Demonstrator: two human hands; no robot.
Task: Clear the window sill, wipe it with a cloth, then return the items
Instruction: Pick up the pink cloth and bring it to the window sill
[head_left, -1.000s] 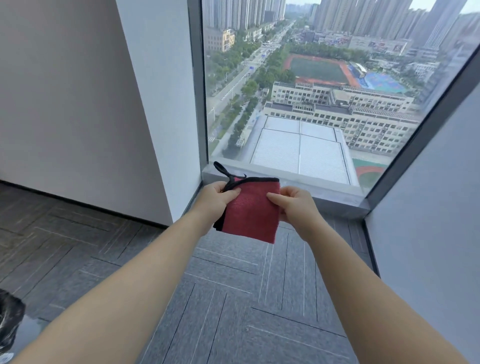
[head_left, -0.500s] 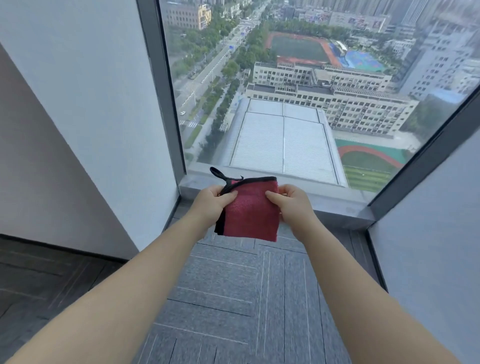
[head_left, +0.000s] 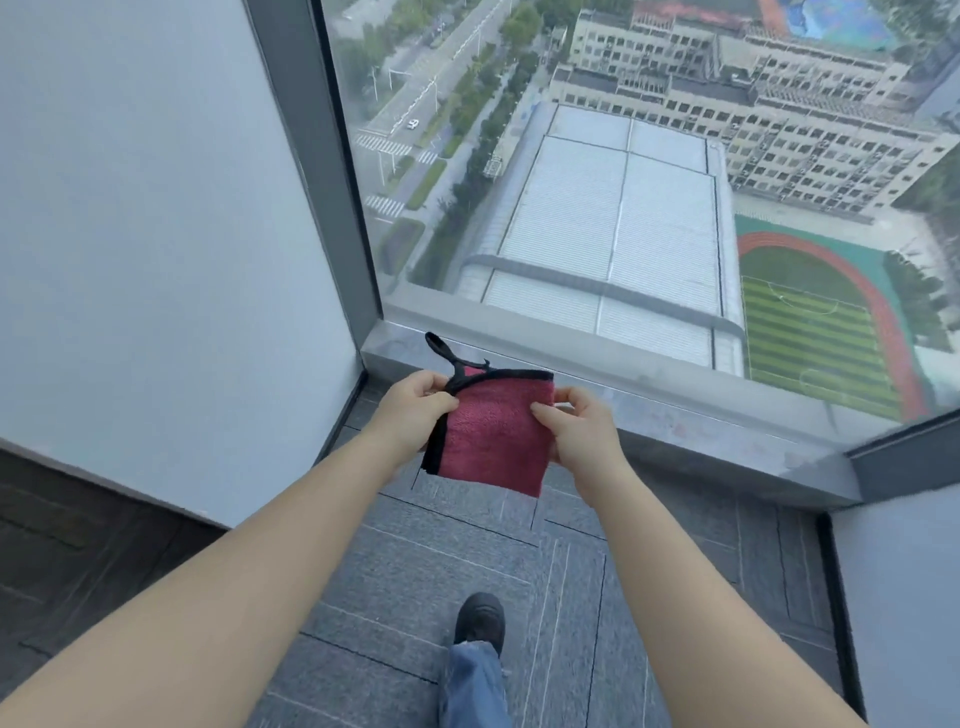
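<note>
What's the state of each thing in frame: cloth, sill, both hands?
Red terry cloth with black trim: folded, held up in the air, not touching the sill.
Grey metal window sill: bare, smudged, not being wiped.
Left hand: pinching the cloth's left edge.
Right hand: pinching the cloth's right edge.

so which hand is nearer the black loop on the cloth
Left. The left hand grips the cloth at the corner just below the black loop; the right hand holds the opposite edge.
</note>
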